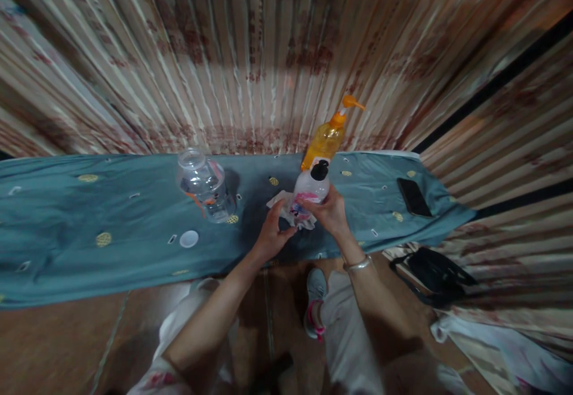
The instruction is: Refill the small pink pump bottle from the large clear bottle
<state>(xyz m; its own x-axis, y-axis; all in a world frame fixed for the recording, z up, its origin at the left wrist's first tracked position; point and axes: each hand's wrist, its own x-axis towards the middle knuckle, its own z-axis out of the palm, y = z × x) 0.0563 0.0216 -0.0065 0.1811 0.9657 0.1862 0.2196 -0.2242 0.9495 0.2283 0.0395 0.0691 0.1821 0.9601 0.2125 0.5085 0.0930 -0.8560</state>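
My right hand [330, 209] is wrapped round a white bottle [308, 186] with a black cap and a pink and blue print. Under and beside the bottle's base lies a crumpled white tissue [282, 200]. My left hand [273, 233] is at the tissue's near left edge, thumb and fingers apart in a curve; whether it touches the tissue I cannot tell. Just behind the white bottle stands a pump bottle [326, 141] of yellow liquid with an orange pump top.
A clear plastic jar [206, 186] without a lid stands to the left, with a round white lid [188, 239] in front. A black phone [414, 197] lies at the right on the teal cloth [129, 204]. Pleated curtains [224, 55] hang behind; a black bag [436, 272] sits lower right.
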